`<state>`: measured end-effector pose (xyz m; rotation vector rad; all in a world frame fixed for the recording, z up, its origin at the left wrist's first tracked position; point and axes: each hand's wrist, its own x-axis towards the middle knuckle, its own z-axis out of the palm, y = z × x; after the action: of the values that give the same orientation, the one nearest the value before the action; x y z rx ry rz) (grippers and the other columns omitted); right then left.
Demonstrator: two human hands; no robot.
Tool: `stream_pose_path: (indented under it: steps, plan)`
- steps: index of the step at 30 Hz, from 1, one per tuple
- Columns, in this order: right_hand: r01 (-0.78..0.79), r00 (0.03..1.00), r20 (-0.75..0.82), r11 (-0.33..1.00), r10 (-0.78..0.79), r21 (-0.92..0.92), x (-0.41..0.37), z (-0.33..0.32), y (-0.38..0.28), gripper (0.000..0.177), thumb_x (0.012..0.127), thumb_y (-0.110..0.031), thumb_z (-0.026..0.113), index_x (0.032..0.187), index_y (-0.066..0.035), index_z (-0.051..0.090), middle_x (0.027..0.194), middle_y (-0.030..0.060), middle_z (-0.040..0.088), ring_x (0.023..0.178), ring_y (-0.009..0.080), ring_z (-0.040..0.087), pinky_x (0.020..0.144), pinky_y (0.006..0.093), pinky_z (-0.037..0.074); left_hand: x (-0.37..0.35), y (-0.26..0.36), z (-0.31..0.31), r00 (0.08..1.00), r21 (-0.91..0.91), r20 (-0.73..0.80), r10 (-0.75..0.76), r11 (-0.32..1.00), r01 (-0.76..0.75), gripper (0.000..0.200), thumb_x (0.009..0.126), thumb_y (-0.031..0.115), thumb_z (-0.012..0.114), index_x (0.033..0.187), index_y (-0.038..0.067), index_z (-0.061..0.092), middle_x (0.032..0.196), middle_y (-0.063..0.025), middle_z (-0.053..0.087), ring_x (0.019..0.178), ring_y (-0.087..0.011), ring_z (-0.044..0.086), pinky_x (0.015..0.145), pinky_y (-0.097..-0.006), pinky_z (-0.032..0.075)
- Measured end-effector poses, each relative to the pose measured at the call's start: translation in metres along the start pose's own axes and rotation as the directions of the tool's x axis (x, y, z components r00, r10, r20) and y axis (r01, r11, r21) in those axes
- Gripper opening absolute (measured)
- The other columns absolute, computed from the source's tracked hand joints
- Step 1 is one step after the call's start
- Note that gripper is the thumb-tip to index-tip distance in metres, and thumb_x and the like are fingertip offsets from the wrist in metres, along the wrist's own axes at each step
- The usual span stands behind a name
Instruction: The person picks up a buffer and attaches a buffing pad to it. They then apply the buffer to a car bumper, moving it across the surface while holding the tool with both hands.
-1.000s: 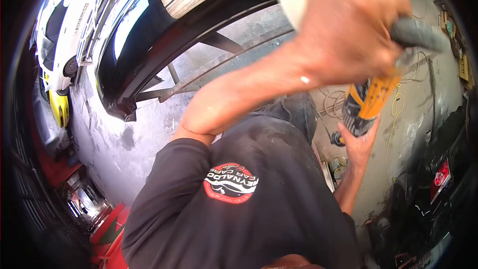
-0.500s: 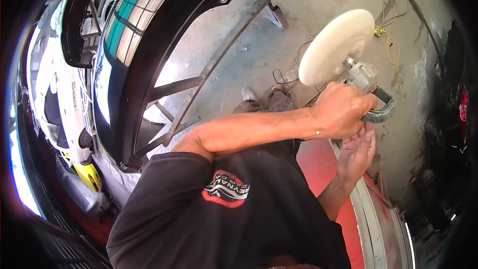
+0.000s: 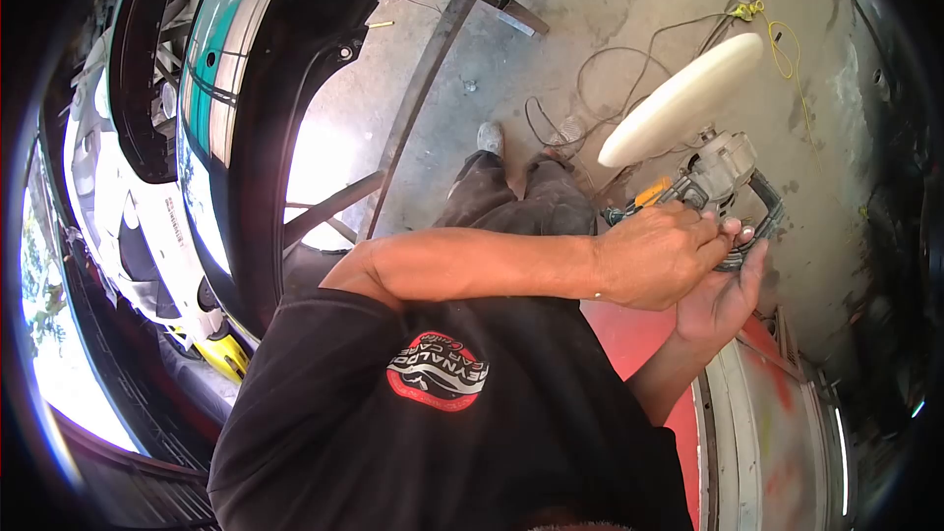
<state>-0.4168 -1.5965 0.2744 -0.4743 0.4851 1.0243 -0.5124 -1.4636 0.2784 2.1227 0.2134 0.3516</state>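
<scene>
A polisher (image 3: 723, 169) with a round white pad (image 3: 683, 98), a metal gear head and a dark loop handle (image 3: 769, 205) is held out in front of my body to the right. A yellow part of its body (image 3: 652, 192) shows beside the gear head. My left hand (image 3: 654, 251) reaches across my torso with its fingers closed over the polisher behind the gear head. Just below it, my right hand (image 3: 718, 305) cups the polisher from underneath, thumb raised. Some of its fingers are hidden behind my left hand and the tool.
On the left, a glossy dark car bumper (image 3: 285, 88) rests on a metal stand (image 3: 423, 98). Beyond it are a white car (image 3: 147, 226) and a yellow part (image 3: 224, 354). A cable (image 3: 629, 49) and yellow cord (image 3: 777, 44) lie on the concrete floor. A red panel (image 3: 629, 334) is close by my right side.
My left hand has shifted off the loop handle toward the polisher's body. My right hand has come up against the tool. The pad, blurred before, looks sharper and is tilted more edge-on.
</scene>
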Motion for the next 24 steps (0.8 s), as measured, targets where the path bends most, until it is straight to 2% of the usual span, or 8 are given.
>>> stream_pose_path:
  steps: [4,7,10,14,17,19,23,24]
  plan:
    - [0.114,0.992,-0.047,0.991,-0.117,-0.071,0.010,-0.014,0.010,0.024,0.110,-0.024,0.048,0.107,-0.006,0.064,0.103,0.0092,0.066,0.112,0.0288,0.059,0.110,0.0484,0.043,-0.025,0.001,-0.053,0.993,-0.056,0.099,0.059,0.997,-0.054,0.041,0.084,0.008,0.070,0.124,-0.003,0.066,0.111,-0.0166,0.071,0.096,-0.0330,0.071,0.086,-0.0413,0.058]
    - [0.190,0.978,-0.056,0.974,-0.199,-0.125,0.024,-0.026,0.020,0.024,0.110,-0.021,0.047,0.103,-0.005,0.063,0.089,0.0080,0.064,0.100,0.0269,0.060,0.107,0.0504,0.045,-0.073,-0.043,-0.107,0.925,-0.293,0.134,-0.354,0.878,0.379,0.019,0.095,0.007,0.068,0.111,-0.001,0.074,0.107,-0.0153,0.075,0.099,-0.0282,0.074,0.087,-0.0364,0.059]
    - [0.253,0.956,-0.102,0.948,-0.276,-0.193,0.030,-0.031,0.026,0.025,0.110,-0.022,0.048,0.098,-0.006,0.062,0.082,0.0056,0.063,0.090,0.0237,0.060,0.103,0.0484,0.046,-0.143,-0.180,-0.121,0.551,-0.318,-0.288,-0.783,0.621,0.717,0.016,0.098,0.009,0.064,0.108,-0.001,0.073,0.099,-0.0112,0.076,0.090,-0.0144,0.069,0.082,-0.0318,0.055]
    - [0.316,0.909,-0.228,0.933,-0.349,-0.170,0.034,-0.032,0.033,0.026,0.110,-0.023,0.050,0.095,-0.004,0.062,0.074,0.0068,0.058,0.086,0.0248,0.058,0.104,0.0496,0.044,-0.201,-0.375,-0.158,0.392,0.001,-0.698,-0.599,0.547,0.837,0.032,0.097,0.022,0.063,0.120,0.001,0.069,0.110,-0.0191,0.074,0.098,-0.0340,0.071,0.088,-0.0426,0.054]
    - [0.302,0.907,-0.260,0.942,-0.330,-0.143,0.035,-0.038,0.032,0.029,0.110,-0.025,0.049,0.096,-0.003,0.062,0.075,0.0073,0.059,0.085,0.0250,0.058,0.103,0.0499,0.045,-0.201,-0.463,-0.174,0.092,-0.175,-0.527,-0.845,0.214,0.961,0.054,0.103,0.048,0.054,0.130,0.002,0.066,0.125,-0.0234,0.069,0.121,-0.0345,0.063,0.103,-0.0438,0.048]
    - [0.282,0.920,-0.249,0.952,-0.304,-0.121,0.035,-0.046,0.030,0.034,0.112,-0.028,0.046,0.096,-0.003,0.063,0.075,0.0075,0.058,0.084,0.0251,0.058,0.103,0.0497,0.046,-0.184,-0.474,-0.170,0.245,-0.332,-0.324,-0.914,0.352,0.875,0.074,0.103,0.064,0.046,0.133,-0.002,0.064,0.132,-0.0235,0.066,0.130,-0.0334,0.057,0.108,-0.0436,0.044]
    - [0.256,0.922,-0.282,0.964,-0.267,-0.075,0.034,-0.049,0.024,0.036,0.112,-0.030,0.043,0.097,-0.005,0.063,0.076,0.0070,0.059,0.082,0.0241,0.059,0.100,0.0467,0.047,-0.169,-0.483,-0.163,0.194,-0.497,-0.042,-0.980,0.189,0.847,0.082,0.097,0.078,0.044,0.114,0.002,0.069,0.095,-0.0139,0.073,0.083,-0.0223,0.071,0.075,-0.0352,0.057]
    - [0.248,0.923,-0.284,0.966,-0.259,-0.073,0.036,-0.050,0.022,0.035,0.112,-0.031,0.043,0.097,-0.006,0.063,0.076,0.0067,0.060,0.082,0.0236,0.059,0.099,0.0454,0.047,-0.166,-0.481,-0.157,0.218,-0.491,-0.114,-0.969,0.246,0.836,0.081,0.096,0.079,0.043,0.107,0.003,0.069,0.078,-0.0081,0.068,0.061,-0.0166,0.064,0.059,-0.0312,0.053]
